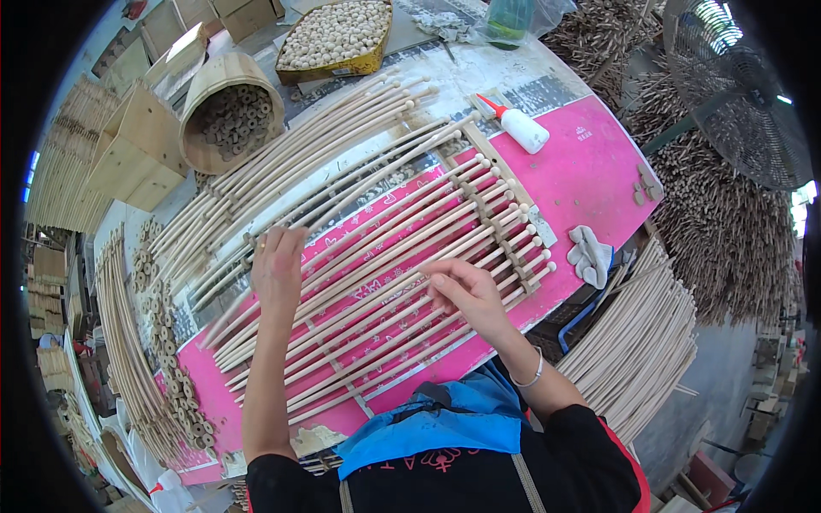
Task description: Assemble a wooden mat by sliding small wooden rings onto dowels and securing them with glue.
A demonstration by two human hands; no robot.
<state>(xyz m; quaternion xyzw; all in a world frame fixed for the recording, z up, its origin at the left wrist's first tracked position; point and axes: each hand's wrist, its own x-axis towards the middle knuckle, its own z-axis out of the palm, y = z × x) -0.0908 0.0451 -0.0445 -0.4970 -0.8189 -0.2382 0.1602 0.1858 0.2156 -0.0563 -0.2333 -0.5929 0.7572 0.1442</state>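
Long pale wooden sticks with round ball ends [402,248] lie side by side across a pink printed board. Their ball ends point to the right, resting on a notched wooden rack [496,224]. My left hand [280,263] is over the far sticks near their left part, its fingertips blurred, so I cannot tell whether it grips one. Beside that wrist, one stick's left end is smeared by motion. Above the middle of the row is my right hand [469,295], palm down, its index finger stretched left and thumb apart; no stick shows clearly within it.
Farther back lie more sticks [308,141], a wooden tub [190,128] of small discs and a yellow tray [376,53] of balls. A white glue bottle [524,130] with a red tip and a cloth [590,256] sit right. A fan [740,94] stands beyond the table edge.
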